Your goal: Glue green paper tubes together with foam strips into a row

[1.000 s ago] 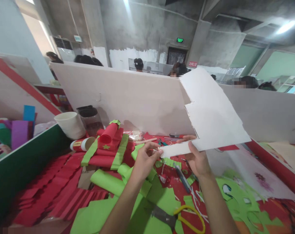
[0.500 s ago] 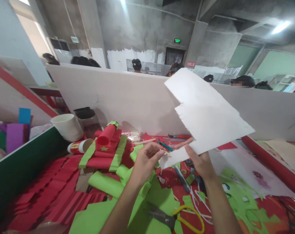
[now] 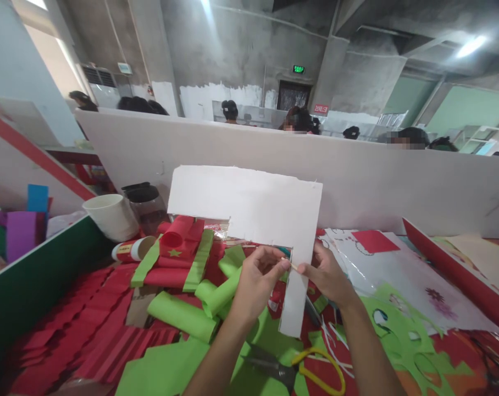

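Note:
A stepped piece of white board (image 3: 270, 206) stands tilted in front of me, with a narrow strip hanging down at its lower right. My right hand (image 3: 327, 275) grips this strip, thumb on the near face and fingers behind. Between thumb and fingers of my left hand (image 3: 260, 280) is a short thin wooden stick (image 3: 291, 265), its tip against the strip close to my right thumb. Yellow-handled scissors (image 3: 290, 368) lie below my hands on green paper (image 3: 162, 366).
A red and green paper model (image 3: 179, 253) stands left, near stacked red folded paper (image 3: 84, 324), a white cup (image 3: 111, 217) and a dark-lidded jar (image 3: 144, 206). A white partition (image 3: 369, 187) runs behind. Cut-out green sheets (image 3: 398, 324) lie right. People sit beyond the partition.
The white board has turned and swung left and down, so its narrow strip now points downward. My right hand has shifted slightly left, and the stick now meets the strip.

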### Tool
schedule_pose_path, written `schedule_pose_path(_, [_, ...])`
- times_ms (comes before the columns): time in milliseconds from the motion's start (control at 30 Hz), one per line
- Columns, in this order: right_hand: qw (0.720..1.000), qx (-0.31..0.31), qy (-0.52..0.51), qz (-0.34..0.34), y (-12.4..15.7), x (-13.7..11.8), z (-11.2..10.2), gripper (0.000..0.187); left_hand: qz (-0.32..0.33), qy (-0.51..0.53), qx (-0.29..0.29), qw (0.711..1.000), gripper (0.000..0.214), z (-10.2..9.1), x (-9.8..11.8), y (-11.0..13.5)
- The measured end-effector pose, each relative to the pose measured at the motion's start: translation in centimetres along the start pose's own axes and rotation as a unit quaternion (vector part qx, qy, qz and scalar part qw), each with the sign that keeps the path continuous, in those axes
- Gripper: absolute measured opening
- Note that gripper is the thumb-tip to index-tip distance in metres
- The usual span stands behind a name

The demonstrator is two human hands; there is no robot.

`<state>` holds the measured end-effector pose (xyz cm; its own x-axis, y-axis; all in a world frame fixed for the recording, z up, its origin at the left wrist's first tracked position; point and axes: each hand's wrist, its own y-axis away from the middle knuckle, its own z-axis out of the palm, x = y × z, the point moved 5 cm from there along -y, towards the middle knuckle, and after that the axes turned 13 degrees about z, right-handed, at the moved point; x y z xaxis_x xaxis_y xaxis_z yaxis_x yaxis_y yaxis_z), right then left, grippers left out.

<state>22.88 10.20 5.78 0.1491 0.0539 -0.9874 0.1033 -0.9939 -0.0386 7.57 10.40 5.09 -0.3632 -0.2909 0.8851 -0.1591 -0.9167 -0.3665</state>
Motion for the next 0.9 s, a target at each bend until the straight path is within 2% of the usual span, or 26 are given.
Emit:
schedule_pose_path(167, [0.999, -0.029, -0.020, 0.002, -0.2, 0.0, 0.7, 0.044, 0.002, -0.003, 0.046, 0.999, 0.022, -0.1, -0.4, 0.1])
schedule_pose_path(400, [1.000, -0.020, 0.006, 0.011, -0.2, -0.3, 1.5, 0.038, 0.003, -0.023, 0.095, 0.995, 0.024, -0.3, -0.7, 0.2])
schedule_pose_path(733, [0.999, 0.010, -0.040, 0.025, -0.3, 0.0, 2.1, 0.030, 0.030, -0.036, 0.048, 0.998, 0.023, -0.4, -0.7, -0.1])
schedule_pose_path(900, [0.997, 0.029, -0.074, 0.008, -0.3, -0.2, 2.4, 0.031, 0.038, -0.065, -0.015, 0.997, 0.028, 0.1, -0.3, 0.0])
